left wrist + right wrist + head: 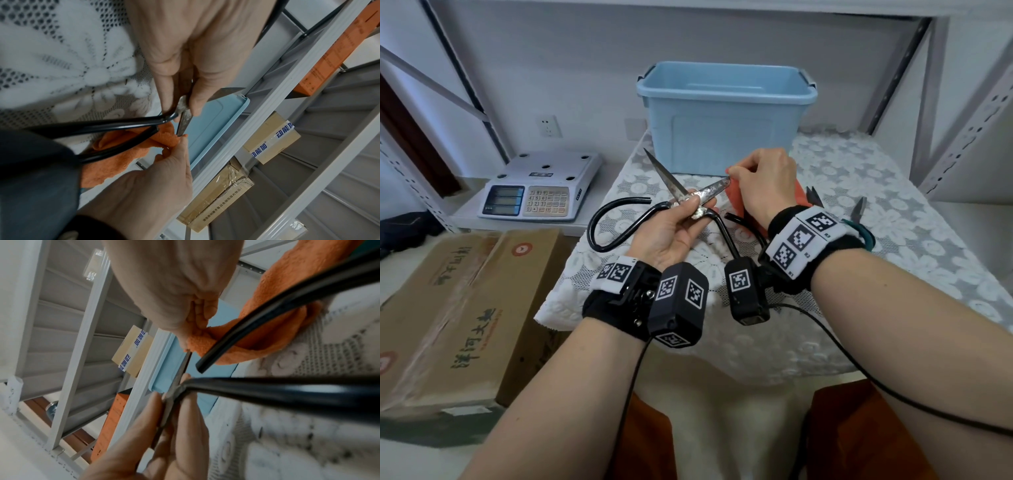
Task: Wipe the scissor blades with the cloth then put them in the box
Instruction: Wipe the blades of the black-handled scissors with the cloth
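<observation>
Clearly the scissors (688,202) are iron, stiff and fairly heavy for their size, with spotted, rusty blades spread wide apart and long black loop handles. They are held in the air above the middle of the bench (893,274), in front of the box (726,113) that stands at its far edge. The left hand (671,233) pinches them at the pivot, thumb and fingers pressed on the flat metal; I judge this the safest hold, since the pivot is the balance point and keeps skin off the edges and the two sharp points. The right hand (763,181) is curled round the cloth (732,198), pinching it over the end of the right-hand blade. The cloth is soft, fluffy and limp, so it folds round the steel easily, though a hard pull toward the point could cut through it.

Only the head view shows the open box and the free left blade pointing up and away. The left wrist view shows the thumb and finger squeezing the pivot. The right wrist view shows the fingertips nipping the cloth onto the blade's thin edge.
</observation>
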